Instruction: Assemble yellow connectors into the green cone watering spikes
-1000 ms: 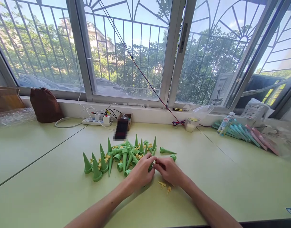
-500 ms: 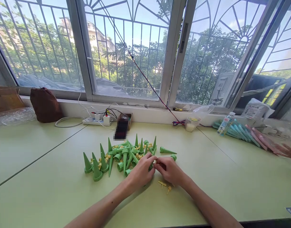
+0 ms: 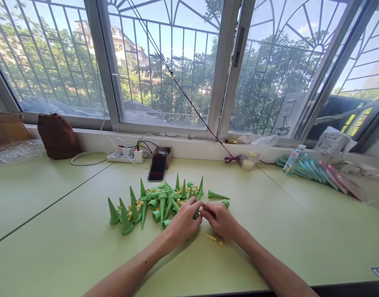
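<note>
- Your left hand (image 3: 185,220) and right hand (image 3: 222,220) meet at the fingertips, which serve as the clock's centre here.
- The fingers of both hands curl inward; what sits between them is mostly hidden, so you cannot tell whether they grip anything.
- Green spikes (image 3: 162,200) lie heaped from nine to twelve o'clock, just beside your left hand, with yellow fittings among them.
- Several upright spikes (image 3: 126,225) stand on their wide ends at nine.
- A single green spike (image 3: 219,195) lies flat near one o'clock.
- Two loose yellow fittings (image 3: 211,238) rest near five.
- A bottle (image 3: 293,161) stands well apart at two, beside teal packets (image 3: 313,172).
</note>
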`<state>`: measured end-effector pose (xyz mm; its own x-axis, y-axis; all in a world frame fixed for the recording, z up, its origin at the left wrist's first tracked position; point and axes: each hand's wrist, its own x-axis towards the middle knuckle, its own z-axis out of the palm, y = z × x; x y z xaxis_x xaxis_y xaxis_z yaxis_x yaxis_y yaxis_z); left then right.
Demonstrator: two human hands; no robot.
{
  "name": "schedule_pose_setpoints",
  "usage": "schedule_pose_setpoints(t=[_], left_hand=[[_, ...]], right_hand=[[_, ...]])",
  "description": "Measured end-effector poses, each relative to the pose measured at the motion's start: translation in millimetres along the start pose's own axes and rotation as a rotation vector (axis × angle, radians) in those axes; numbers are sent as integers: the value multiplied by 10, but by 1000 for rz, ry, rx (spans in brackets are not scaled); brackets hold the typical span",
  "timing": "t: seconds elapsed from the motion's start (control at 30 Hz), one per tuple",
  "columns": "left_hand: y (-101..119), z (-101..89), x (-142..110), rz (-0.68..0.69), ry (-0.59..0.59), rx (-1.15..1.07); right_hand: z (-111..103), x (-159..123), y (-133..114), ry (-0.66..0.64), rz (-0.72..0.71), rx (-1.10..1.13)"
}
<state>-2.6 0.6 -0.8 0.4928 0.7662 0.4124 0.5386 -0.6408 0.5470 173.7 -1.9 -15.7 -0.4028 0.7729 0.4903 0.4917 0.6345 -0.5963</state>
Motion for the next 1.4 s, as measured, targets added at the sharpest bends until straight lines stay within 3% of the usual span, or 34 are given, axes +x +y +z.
schedule_pose_setpoints(t=[1.4], left_hand=[[16, -20, -14, -13, -37, 20]], right_hand=[[-2, -3, -16, -48, 25, -33]])
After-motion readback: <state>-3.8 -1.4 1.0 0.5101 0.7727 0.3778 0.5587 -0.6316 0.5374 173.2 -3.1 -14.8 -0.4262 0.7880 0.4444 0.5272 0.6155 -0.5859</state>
